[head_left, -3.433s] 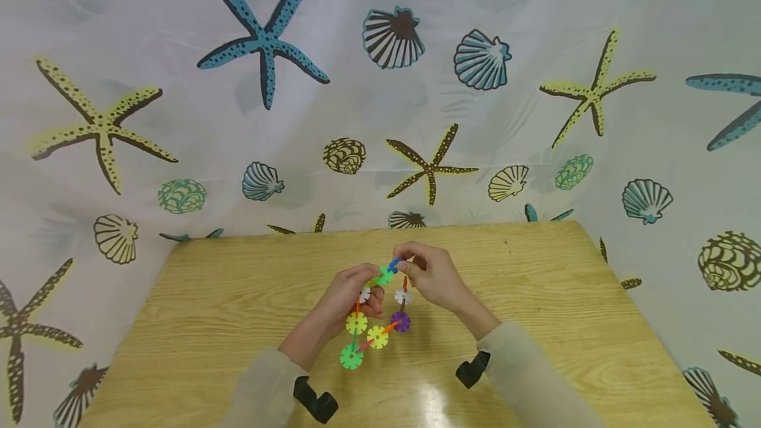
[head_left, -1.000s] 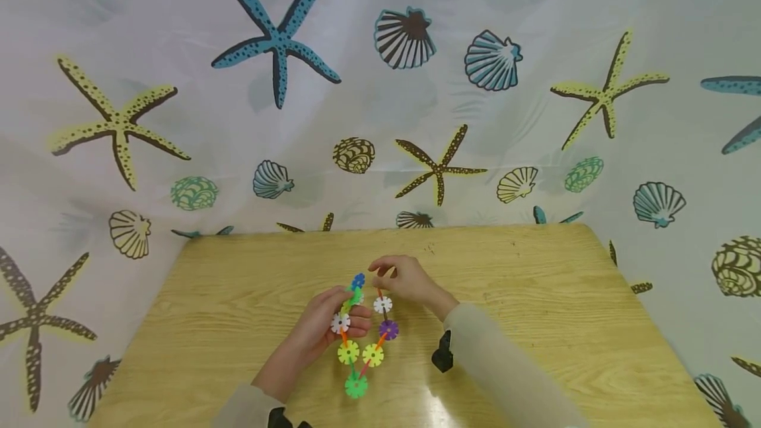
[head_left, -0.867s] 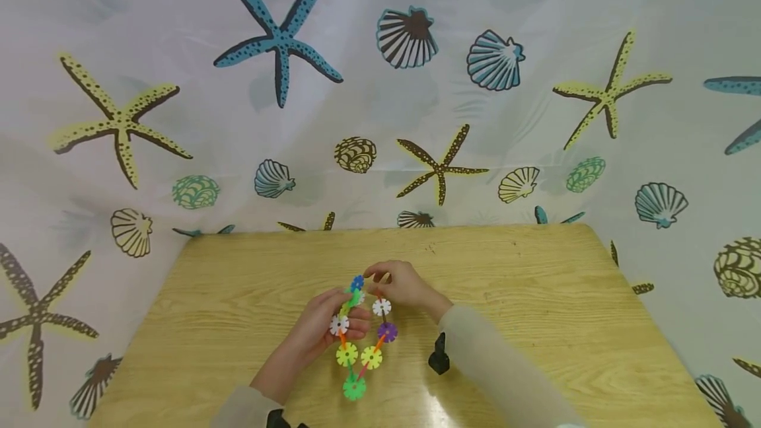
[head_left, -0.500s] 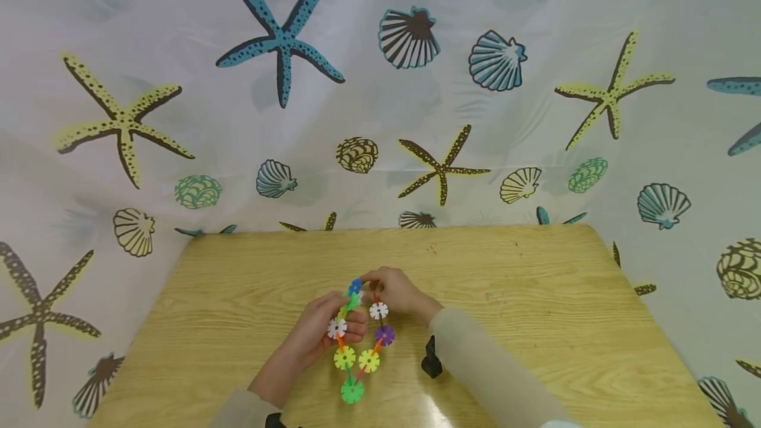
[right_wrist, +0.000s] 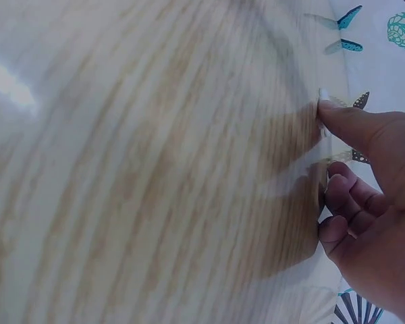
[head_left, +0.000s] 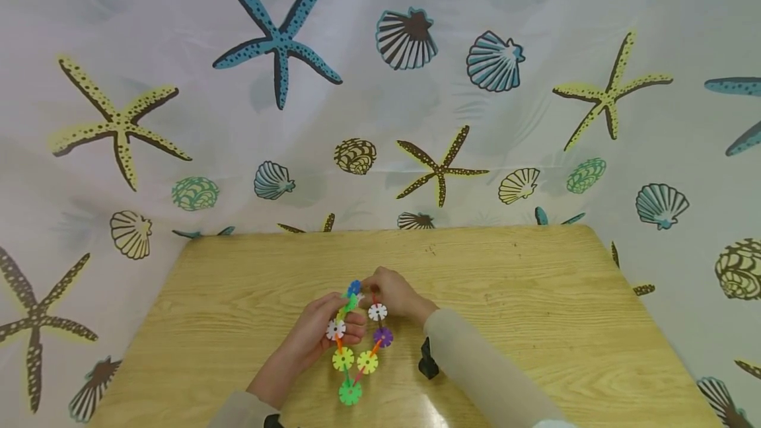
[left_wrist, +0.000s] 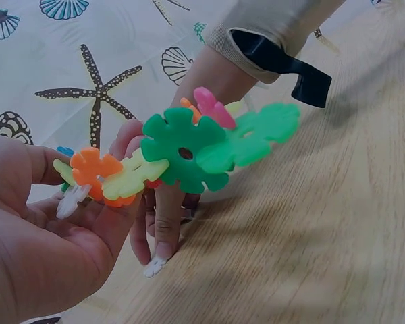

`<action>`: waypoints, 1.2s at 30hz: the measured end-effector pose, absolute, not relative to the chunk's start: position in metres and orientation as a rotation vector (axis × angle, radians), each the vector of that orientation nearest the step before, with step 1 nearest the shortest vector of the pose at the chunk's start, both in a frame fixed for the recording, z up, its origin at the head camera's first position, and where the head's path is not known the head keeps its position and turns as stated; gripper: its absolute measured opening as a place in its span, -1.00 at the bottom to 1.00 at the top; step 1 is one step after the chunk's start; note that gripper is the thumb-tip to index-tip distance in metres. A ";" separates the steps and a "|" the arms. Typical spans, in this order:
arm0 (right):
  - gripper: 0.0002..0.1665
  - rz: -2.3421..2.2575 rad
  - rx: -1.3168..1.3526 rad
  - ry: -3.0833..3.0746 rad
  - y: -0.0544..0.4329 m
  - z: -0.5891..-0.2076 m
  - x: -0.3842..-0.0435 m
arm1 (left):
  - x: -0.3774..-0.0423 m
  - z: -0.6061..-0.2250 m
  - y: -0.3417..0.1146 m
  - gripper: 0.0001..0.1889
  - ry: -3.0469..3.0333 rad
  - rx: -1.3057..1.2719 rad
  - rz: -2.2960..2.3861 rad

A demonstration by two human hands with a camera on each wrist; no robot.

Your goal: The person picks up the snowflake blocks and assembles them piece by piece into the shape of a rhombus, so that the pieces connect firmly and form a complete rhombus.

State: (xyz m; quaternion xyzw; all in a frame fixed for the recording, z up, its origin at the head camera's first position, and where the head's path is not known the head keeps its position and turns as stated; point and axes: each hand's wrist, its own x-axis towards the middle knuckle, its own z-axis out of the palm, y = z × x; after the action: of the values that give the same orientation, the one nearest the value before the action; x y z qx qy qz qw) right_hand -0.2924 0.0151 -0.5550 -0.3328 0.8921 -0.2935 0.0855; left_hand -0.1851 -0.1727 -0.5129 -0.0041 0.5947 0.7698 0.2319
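A loop-like chain of colourful notched plastic snowflake discs point(head_left: 367, 362) dangles from my left hand point(head_left: 318, 329), whose thumb and fingers pinch it near its upper end. A blue disc point(head_left: 354, 288) tops that end, above a green one. The left wrist view shows a large green disc point(left_wrist: 162, 138) close up. My right hand point(head_left: 394, 292) is beside the chain's other end, where a red disc leads to a white disc point(head_left: 377, 312). In the left wrist view, my right thumb and a finger pinch a small white disc point(left_wrist: 155, 265) low over the table; most of it is hidden.
A wooden table point(head_left: 505, 322) lies beneath both hands. Behind it and at the sides hangs a pale cloth point(head_left: 428, 104) printed with starfish and shells. Black wrist mounts point(head_left: 428, 358) sit at the sleeves.
My right hand has let go of the blue disc and moved left and down beside the chain. The left hand, still pinching the chain, has shifted left and nearer.
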 end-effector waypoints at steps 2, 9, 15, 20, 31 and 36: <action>-0.63 -0.871 -0.979 2.660 0.015 -0.554 -0.292 | -0.185 -0.513 -0.173 -0.74 1.638 -0.012 2.114; -0.53 -0.831 -0.936 2.654 0.017 -0.554 -0.292 | -0.185 -0.513 -0.172 -0.73 1.638 -0.018 2.112; -0.58 -0.829 -0.913 2.644 0.017 -0.555 -0.291 | -0.185 -0.512 -0.172 -0.74 1.629 -0.011 2.110; -0.71 -0.984 -0.802 2.626 0.019 -0.556 -0.291 | -0.185 -0.511 -0.172 -0.76 1.638 -0.017 2.102; -0.79 -1.312 -0.708 2.534 0.041 -0.554 -0.294 | -0.188 -0.505 -0.167 -0.74 1.670 -0.012 2.094; -0.78 -1.339 -0.666 2.546 0.050 -0.544 -0.293 | -0.190 -0.505 -0.164 -0.74 1.692 -0.013 2.083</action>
State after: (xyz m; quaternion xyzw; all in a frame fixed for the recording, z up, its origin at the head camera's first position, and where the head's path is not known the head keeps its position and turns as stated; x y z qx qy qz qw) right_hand -0.2933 0.0497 -0.5444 -0.2246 0.8584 -0.4515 0.0940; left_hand -0.1895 -0.1638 -0.5046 -0.0046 0.6141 0.7559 0.2270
